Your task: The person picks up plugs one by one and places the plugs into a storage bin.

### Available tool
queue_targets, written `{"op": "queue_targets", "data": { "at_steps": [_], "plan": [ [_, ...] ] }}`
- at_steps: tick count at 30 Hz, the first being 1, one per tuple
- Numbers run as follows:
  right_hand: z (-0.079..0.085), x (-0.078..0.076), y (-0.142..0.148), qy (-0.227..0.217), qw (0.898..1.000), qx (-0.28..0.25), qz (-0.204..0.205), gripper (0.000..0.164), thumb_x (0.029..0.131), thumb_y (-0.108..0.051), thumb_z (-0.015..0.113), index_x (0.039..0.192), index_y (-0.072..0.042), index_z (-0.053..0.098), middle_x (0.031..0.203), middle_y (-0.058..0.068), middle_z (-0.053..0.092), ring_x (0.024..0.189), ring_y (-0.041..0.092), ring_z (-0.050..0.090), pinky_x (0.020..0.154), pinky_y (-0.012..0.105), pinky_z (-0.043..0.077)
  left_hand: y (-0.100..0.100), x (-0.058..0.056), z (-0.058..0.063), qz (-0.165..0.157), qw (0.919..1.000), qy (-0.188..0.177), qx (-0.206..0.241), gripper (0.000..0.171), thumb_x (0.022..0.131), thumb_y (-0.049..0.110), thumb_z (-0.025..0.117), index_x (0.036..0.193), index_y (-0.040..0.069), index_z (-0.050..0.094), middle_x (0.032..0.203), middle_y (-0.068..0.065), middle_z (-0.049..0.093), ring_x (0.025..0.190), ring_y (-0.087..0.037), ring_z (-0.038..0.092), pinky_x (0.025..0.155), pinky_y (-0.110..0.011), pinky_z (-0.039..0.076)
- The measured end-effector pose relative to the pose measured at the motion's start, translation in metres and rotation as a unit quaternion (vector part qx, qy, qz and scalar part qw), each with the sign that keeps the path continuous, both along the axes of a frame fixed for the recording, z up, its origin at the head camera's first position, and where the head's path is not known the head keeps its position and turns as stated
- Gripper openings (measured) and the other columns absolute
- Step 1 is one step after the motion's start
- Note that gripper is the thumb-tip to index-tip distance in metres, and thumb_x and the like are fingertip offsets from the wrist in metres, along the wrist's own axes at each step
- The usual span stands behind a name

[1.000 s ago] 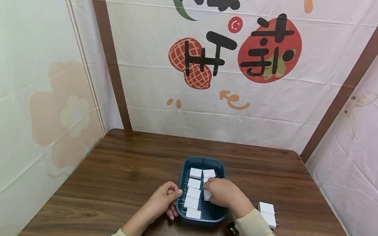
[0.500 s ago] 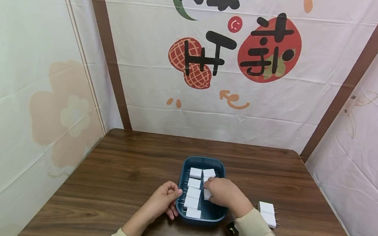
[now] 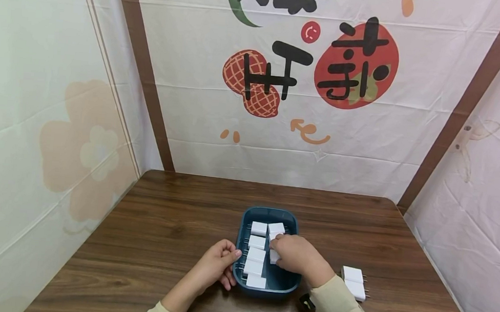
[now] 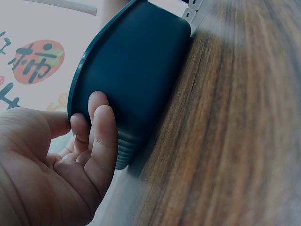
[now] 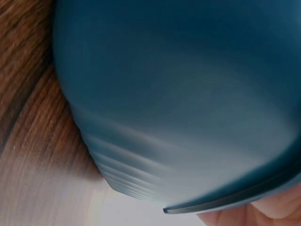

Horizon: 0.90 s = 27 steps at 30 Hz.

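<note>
A dark blue plastic basket (image 3: 266, 291) stands on the table with several white plug chargers (image 3: 255, 254) in it, lined up in a left column with their metal prongs to the left. At the basket's left side my left hand (image 3: 215, 263) pinches the rim between thumb and index finger, plain in the left wrist view against the basket's wall (image 4: 136, 61). My right hand (image 3: 299, 255) reaches in over the right side and grips a white plug charger (image 3: 274, 257) in the right column. Its fingertips are partly hidden. The right wrist view mostly shows the outer wall (image 5: 178, 94).
Two more white plug chargers (image 3: 353, 283) lie side by side on the brown wooden table (image 3: 175, 209), right of the basket, prongs to the right. A small black device (image 3: 307, 301) sits under the right wrist. Printed cloth (image 3: 191, 122) hangs behind the table.
</note>
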State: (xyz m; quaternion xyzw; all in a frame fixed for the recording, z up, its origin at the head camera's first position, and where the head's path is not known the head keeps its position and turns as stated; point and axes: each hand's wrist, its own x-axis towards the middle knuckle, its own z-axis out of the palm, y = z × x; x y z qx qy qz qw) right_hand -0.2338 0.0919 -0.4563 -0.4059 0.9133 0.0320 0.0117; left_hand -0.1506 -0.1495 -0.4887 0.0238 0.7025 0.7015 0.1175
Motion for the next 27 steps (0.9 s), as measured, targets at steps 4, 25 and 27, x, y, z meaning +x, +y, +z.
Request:
{"op": "queue_targets", "data": {
  "at_steps": [4,25,27],
  "plan": [
    [0.000,0.000,0.000,-0.003,1.000,0.001,-0.002,0.031,0.087,-0.025,0.083,0.115,-0.014,0.075,0.105,0.002,0.072,0.080,0.010,0.060,0.080,0.034,0.062,0.000,0.000,0.000,-0.001,1.0000,0.000,0.001,0.025,0.107,0.023,0.056,0.109,0.001,0.044,0.068,-0.010,0.063,0.051,-0.018,0.064,0.042,-0.028,0.054],
    [0.026,0.008,0.005,0.001,1.000,-0.025,-0.010,0.033,0.088,-0.023,0.082,0.119,-0.013,0.074,0.107,0.003,0.072,0.080,0.011,0.061,0.081,0.033,0.063,0.000,-0.001,-0.002,0.001,1.0000,0.002,-0.004,0.026,0.107,0.025,0.057,0.110,0.002,0.044,0.071,-0.012,0.065,0.052,-0.020,0.064,0.042,-0.029,0.055],
    [0.029,0.010,0.005,0.006,1.000,-0.026,-0.009,0.034,0.088,-0.024,0.082,0.119,-0.013,0.074,0.109,0.003,0.072,0.082,0.011,0.063,0.082,0.034,0.063,0.000,-0.001,-0.002,0.001,1.0000,0.002,-0.004,0.027,0.107,0.025,0.057,0.110,0.002,0.044,0.071,-0.012,0.065,0.052,-0.020,0.064,0.043,-0.029,0.055]
  ]
}}
